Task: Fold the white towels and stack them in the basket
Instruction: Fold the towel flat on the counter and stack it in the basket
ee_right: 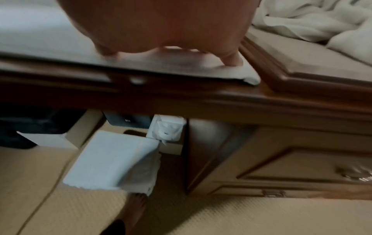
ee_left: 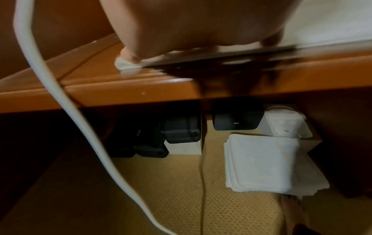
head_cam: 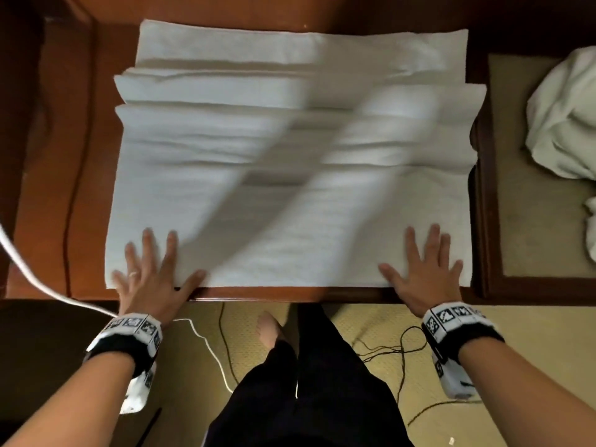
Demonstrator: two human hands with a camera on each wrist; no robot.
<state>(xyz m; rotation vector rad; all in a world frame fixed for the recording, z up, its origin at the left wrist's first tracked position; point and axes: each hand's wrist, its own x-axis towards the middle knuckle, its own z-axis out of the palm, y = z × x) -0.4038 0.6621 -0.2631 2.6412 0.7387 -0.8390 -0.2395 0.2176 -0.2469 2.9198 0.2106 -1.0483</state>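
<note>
On table (head_cam: pixel 54 195), towel (head_cam: pixel 290 201) centre blurred, hands' palms hidden

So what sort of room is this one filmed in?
Probably a hotel or guest room, though that is a guess: a polished wooden desk with a drawer unit, woven tan matting on the floor, and several white towels spread for folding.

Right hand (ee_right: pixel 161 28) top centre, fingers (ee_right: pixel 231 59) flat on towel (ee_right: pixel 30 31); folded towels (ee_right: pixel 112 159) lower left; crumpled cloth (ee_right: pixel 312 19) upper right.
</note>
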